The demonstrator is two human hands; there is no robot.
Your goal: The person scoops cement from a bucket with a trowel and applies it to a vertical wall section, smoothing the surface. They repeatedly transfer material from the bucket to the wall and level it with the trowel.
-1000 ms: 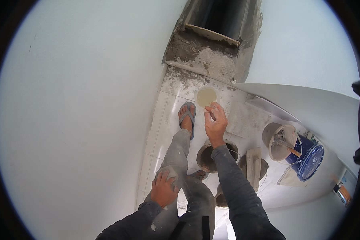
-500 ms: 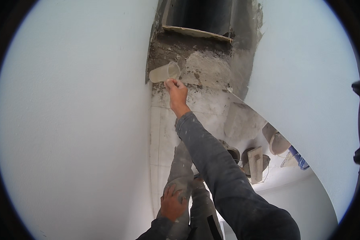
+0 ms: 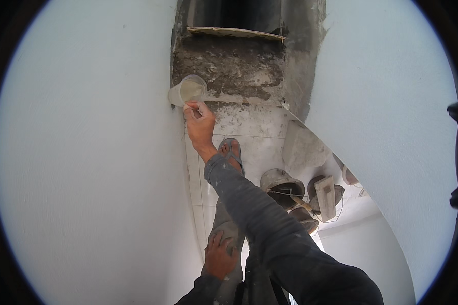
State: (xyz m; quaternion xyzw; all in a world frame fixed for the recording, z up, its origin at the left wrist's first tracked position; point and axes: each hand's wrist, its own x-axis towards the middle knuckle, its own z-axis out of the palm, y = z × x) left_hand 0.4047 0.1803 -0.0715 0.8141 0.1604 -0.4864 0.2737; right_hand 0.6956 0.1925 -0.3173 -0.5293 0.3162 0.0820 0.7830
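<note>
My right hand (image 3: 200, 122) is closed on the side of a translucent plastic jug (image 3: 175, 95), thumb and fingers pinched together near its rim. The jug lies tilted, its round mouth turned toward the right, with pale, cloudy contents or a cloudy inner wall showing. It is beside the left wall, over the near-left edge of a rough, dark, wet-looking patch of cement (image 3: 229, 66). Down at the lower edge, my left hand (image 3: 221, 256) rests on my knee with its fingers apart and nothing in it.
White walls (image 3: 96, 152) close in on the left and right (image 3: 387, 91). A wooden strip (image 3: 234, 32) edges the dark opening ahead. Mortar-stained buckets (image 3: 282, 185) and a flat float (image 3: 325, 198) stand at right, near a grey slab (image 3: 303, 147). My sandalled foot (image 3: 231, 152) is on the tiles.
The jug and my right hand have shifted left, and the jug's mouth faces me more. The pale cement patch has turned mostly dark and wet-looking. My left hand stays on the knee.
</note>
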